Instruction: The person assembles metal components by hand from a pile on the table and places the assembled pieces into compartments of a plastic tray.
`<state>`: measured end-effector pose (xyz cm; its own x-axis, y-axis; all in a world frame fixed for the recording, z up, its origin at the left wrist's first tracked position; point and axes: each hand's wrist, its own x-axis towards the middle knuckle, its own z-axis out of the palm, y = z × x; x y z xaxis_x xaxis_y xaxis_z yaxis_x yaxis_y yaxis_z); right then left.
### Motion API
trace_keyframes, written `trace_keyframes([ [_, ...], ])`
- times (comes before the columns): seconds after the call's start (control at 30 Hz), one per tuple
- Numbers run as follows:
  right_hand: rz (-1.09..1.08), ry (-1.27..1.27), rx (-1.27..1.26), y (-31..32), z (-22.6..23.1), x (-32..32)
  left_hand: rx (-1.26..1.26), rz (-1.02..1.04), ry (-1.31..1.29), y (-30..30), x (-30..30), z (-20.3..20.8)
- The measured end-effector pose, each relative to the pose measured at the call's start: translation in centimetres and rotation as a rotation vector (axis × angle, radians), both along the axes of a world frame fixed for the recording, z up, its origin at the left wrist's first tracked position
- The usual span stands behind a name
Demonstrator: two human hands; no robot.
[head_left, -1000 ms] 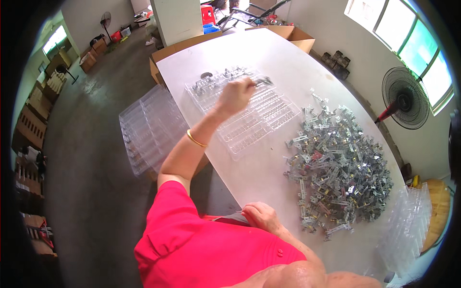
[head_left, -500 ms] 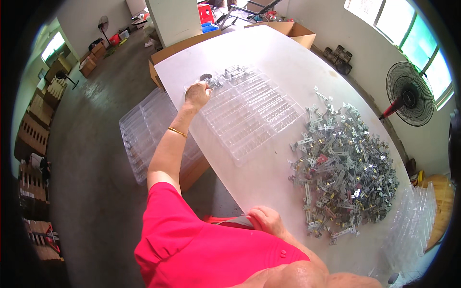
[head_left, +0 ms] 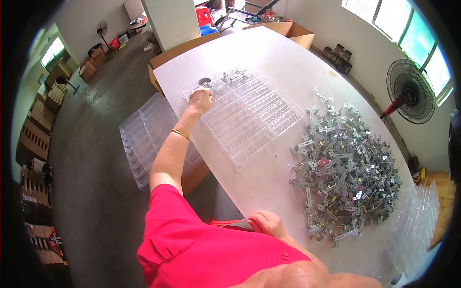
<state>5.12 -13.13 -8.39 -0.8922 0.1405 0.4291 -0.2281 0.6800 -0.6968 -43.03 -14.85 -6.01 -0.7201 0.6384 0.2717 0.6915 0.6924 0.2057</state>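
Tray [head_left: 245,122] extends rightward from the left hand [head_left: 200,100], nearer than the right hand [head_left: 267,223]; both hands' fingers curl, gripping what I cannot tell.

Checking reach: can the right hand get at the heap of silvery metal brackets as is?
Probably yes: the heap lies uncovered near the right hand, with only bare white tabletop between them, though its grip is unclear.

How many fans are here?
3: a round, black, wire-caged fan by the right-hand windows, a round grey standing fan toward the upper left, and a black standing fan further left. Others may be hidden.
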Motion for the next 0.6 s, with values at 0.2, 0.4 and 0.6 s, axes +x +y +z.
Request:
trace_keyframes([
  [0.2, -0.005, 0.000, -0.008, -0.10, -0.28, 0.07, -0.032, 0.019, -0.021, -0.19, -0.10, -0.10],
  [0.4, -0.004, 0.002, -0.010, -0.03, -0.09, -0.02, -0.014, 0.028, -0.042, -0.19, 0.12, -0.16],
  [0.6, -0.002, 0.004, -0.005, -0.03, 0.06, -0.03, -0.005, 0.020, -0.037, -0.36, -0.36, -0.59],
])
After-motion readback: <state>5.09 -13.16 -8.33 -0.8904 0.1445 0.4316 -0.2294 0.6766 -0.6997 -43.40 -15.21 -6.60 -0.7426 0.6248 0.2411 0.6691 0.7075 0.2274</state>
